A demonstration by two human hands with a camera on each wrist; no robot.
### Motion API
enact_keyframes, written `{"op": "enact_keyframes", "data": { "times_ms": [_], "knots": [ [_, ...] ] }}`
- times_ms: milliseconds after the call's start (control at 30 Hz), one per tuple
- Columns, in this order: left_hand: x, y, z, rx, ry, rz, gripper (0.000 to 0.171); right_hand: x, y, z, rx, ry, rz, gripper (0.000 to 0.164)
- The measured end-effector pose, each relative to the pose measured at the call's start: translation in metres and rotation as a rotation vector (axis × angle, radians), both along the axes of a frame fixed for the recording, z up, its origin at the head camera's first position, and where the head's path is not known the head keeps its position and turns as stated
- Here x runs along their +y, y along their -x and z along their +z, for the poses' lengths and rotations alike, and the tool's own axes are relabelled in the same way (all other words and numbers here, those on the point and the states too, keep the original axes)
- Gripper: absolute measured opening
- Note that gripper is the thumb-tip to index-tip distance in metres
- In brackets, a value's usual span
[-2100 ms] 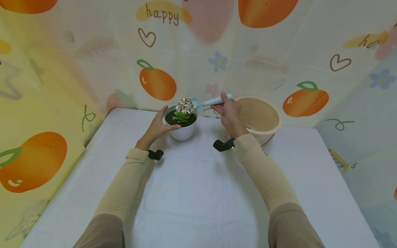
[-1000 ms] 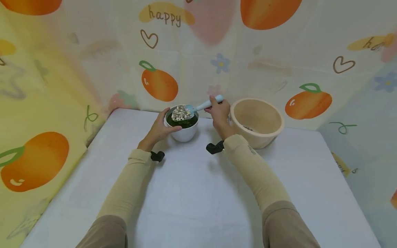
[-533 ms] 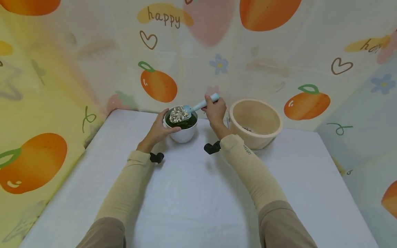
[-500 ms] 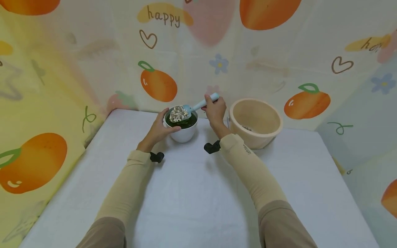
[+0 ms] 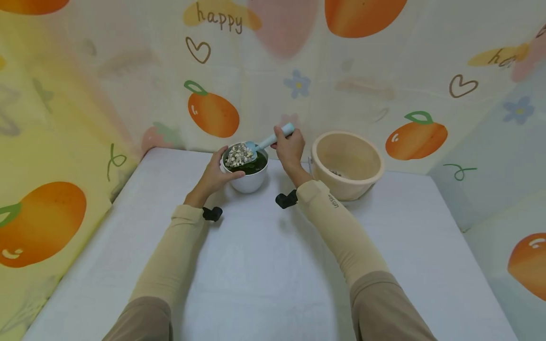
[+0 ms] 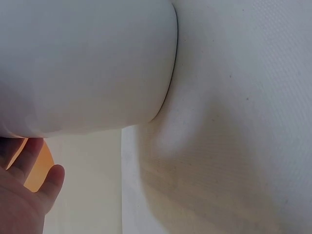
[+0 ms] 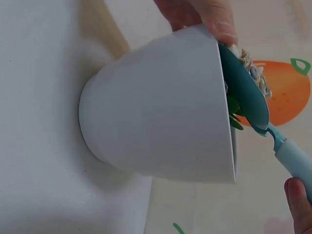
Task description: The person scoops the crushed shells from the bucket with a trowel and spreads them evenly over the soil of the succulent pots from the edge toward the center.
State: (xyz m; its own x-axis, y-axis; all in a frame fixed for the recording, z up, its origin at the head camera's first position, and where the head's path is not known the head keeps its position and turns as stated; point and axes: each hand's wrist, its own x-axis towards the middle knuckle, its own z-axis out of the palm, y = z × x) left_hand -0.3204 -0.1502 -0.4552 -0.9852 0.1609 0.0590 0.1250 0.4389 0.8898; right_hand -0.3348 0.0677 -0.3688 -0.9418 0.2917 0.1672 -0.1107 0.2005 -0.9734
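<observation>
In the head view my left hand (image 5: 212, 176) grips the side of a small white plant pot (image 5: 250, 183), thumb in front and fingers round the far left rim. My right hand (image 5: 291, 149) holds a light-blue garden trowel (image 5: 269, 140) by its handle, which slopes up to the right. Gravel (image 5: 239, 155) is heaped on the blade, which lies over the left part of the pot's mouth. In the right wrist view, the blade (image 7: 247, 92) sits right at the rim, and green succulent leaves (image 7: 234, 108) show beneath it. The blade hides most of the plant.
A large beige pot (image 5: 350, 188) stands to the right of my right hand, with a little gravel (image 5: 336, 173) at its bottom. Both pots are near the back of the white-covered table (image 5: 256, 265), against a wall of printed cloth (image 5: 264, 104).
My right hand has moved left and tilted the trowel, its handle now steeper. The gravel-filled blade has come lower over the left of the pot, covering the plant. My left hand keeps its grip.
</observation>
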Motion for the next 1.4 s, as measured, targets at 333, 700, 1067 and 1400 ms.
{"op": "enact_keyframes", "data": {
  "times_ms": [333,700,1067,1400],
  "knots": [
    [-0.002,0.0,0.0,0.014,0.012,0.007,0.108,-0.006,0.001,-0.001,0.021,-0.021,0.016,0.035],
    [0.001,0.002,-0.001,-0.005,0.009,-0.003,0.107,0.005,0.002,-0.001,-0.027,0.045,-0.012,0.033],
    [-0.001,0.001,-0.002,0.004,0.005,0.011,0.104,0.0,-0.001,0.002,0.022,0.055,-0.039,0.036],
    [0.001,0.002,-0.001,0.016,0.031,-0.009,0.105,-0.009,-0.004,-0.001,0.044,0.091,-0.032,0.037]
  ]
}}
